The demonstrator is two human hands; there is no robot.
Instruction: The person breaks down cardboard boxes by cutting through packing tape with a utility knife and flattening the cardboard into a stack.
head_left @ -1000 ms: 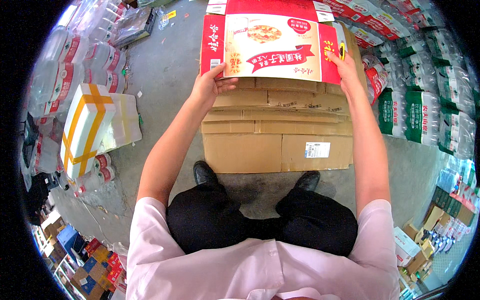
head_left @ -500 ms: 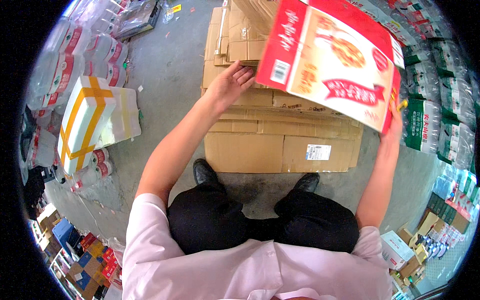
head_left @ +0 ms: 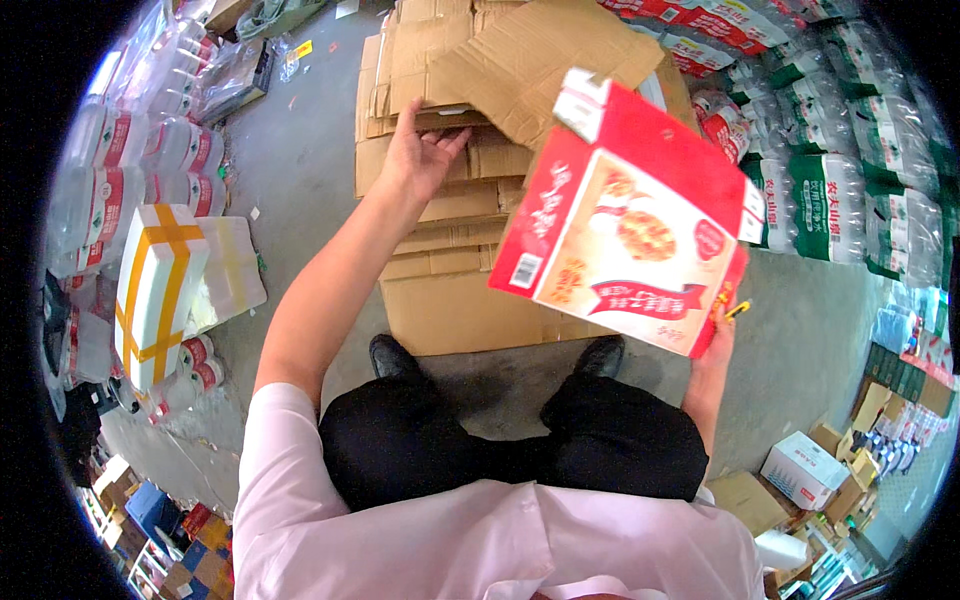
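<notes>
My right hand (head_left: 715, 335) grips the near right corner of a red and cream carton (head_left: 640, 235) with a picture of food on it. A slim yellow thing (head_left: 738, 310) sticks out beside the same hand; its kind I cannot make out. The carton is tilted above the right side of a stack of flattened brown cardboard (head_left: 450, 315). At the stack's left side, my left hand (head_left: 422, 158) is open with its fingers apart, close to the sheets' edges. Over the upper part of the stack lies a loose, slanting brown sheet (head_left: 540, 65).
Shrink-wrapped packs of bottles (head_left: 825, 205) line the right side. More large bottles (head_left: 100, 215) stand at the left, by a white foam box (head_left: 160, 290) with yellow tape. A white carton (head_left: 803, 470) and other boxes sit at the lower right. My shoes (head_left: 600, 357) flank the stack's near edge.
The red carton has come nearer to me in my right hand, uncovering the slanting brown sheet. My left hand's fingers have spread further. The whole view has shifted somewhat.
</notes>
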